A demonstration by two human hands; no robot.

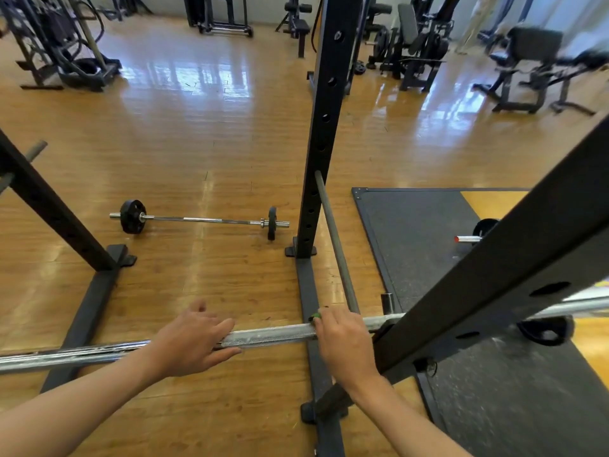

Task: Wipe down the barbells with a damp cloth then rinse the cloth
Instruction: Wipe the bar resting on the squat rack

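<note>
Across the squat rack: the barbell [273,338] lies level, running from the lower left edge of the view, past both hands and behind the near upright [494,291] on the right.
Bar surface: knurled, dull and flecked with pale chalky marks between the hands; smooth, shiny chrome further left.
Cloth: only a scrap of the green cloth [315,316] shows, at the fingertips of the right hand. The rest is hidden under the palm, so I cannot tell whether it is damp.
Right hand: the right hand [342,344] has a closed grip, with the fingers curled over the top of the bar and the cloth held against the steel, just beside the near upright.
Left hand: the left hand [194,341] has a wide, loose grip, with the fingers fairly straight above the bar and the thumb below it, not closed round it.
Bar handling: probably heavy, rigid steel that may roll on its supports when pushed. The knurl should drag on the cloth and the chrome should be slick. It is best steadied on the shaft with the free hand while the cloth wraps round and slides along.
Cloth handling: soft and light, likely to bunch or snag on the knurl.
Stage: this bar appears to be mid-wipe, and the rinsing is not yet done.
Nearby: a grey safety rod [336,242] slants from the bar up to the far upright [324,127].
Floor: a second barbell [201,220] with black plates lies on the wooden floor [197,143], well apart. The red-tipped end of another bar [468,239] rests on a dark rubber mat [412,242].
Background: benches and machines stand along the far wall.
</note>
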